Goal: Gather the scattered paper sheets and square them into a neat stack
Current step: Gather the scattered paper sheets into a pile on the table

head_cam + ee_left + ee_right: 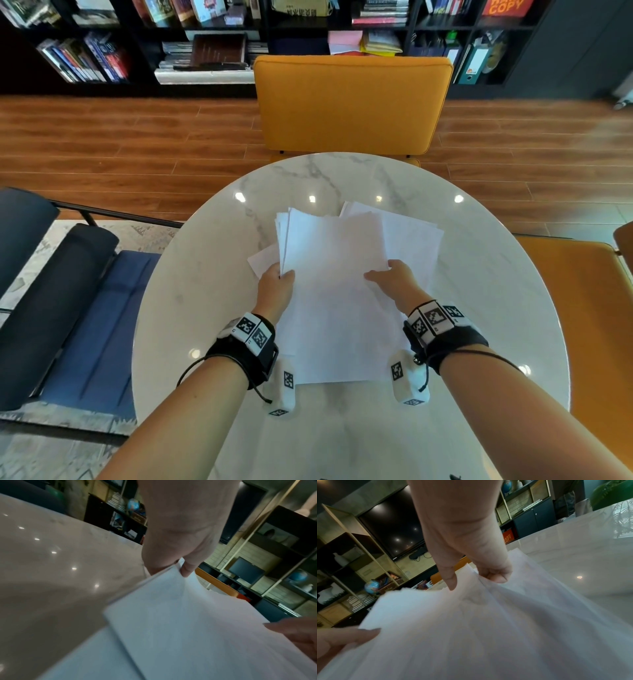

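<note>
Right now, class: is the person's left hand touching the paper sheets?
Touching. The left wrist view shows the left hand pinching the edge of the paper sheets between thumb and fingers, with the paper puckering at the thumb.

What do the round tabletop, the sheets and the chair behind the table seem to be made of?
Tabletop: polished marble or a lookalike, with grey veins and mirrored lamp spots.
Sheets: thin matt white paper, bending where both hands pinch them.
Chair: mustard woven fabric, apparently padded.
</note>
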`<control>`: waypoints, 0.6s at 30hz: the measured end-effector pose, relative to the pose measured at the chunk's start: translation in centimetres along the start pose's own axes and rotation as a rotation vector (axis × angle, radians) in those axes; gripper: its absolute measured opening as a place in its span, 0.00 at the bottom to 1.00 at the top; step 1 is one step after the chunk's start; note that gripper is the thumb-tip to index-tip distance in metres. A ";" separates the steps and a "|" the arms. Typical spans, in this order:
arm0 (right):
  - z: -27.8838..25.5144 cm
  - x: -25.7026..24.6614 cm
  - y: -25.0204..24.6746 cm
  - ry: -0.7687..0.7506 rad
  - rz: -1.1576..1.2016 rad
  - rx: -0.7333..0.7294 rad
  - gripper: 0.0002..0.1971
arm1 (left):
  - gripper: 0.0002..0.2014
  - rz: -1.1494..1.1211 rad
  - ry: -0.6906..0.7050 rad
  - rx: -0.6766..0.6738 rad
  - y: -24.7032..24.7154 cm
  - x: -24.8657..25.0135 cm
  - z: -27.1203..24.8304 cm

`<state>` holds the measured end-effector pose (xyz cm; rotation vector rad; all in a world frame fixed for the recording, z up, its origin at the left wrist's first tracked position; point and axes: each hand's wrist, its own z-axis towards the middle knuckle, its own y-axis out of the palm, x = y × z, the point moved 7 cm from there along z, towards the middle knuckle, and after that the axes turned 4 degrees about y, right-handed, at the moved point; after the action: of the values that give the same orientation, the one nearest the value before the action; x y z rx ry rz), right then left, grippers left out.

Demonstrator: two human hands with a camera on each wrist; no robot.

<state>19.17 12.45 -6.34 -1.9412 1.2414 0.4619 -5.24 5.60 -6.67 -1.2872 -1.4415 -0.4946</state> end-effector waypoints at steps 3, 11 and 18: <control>-0.3 0.2 -0.1 -0.052 0.119 -0.030 0.09 | 0.10 0.021 0.160 0.041 0.3 1.7 -0.9; -1.3 3.1 -2.0 0.017 0.559 -0.214 0.17 | 0.13 -0.076 0.347 0.031 1.4 4.4 -2.4; -1.5 4.3 -2.1 0.029 0.499 -0.244 0.18 | 0.08 0.038 0.217 -0.057 2.5 4.4 -1.7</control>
<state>22.81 9.20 -7.30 -1.8233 1.7630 0.8736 -1.52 6.89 -3.09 -1.2623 -1.2277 -0.6331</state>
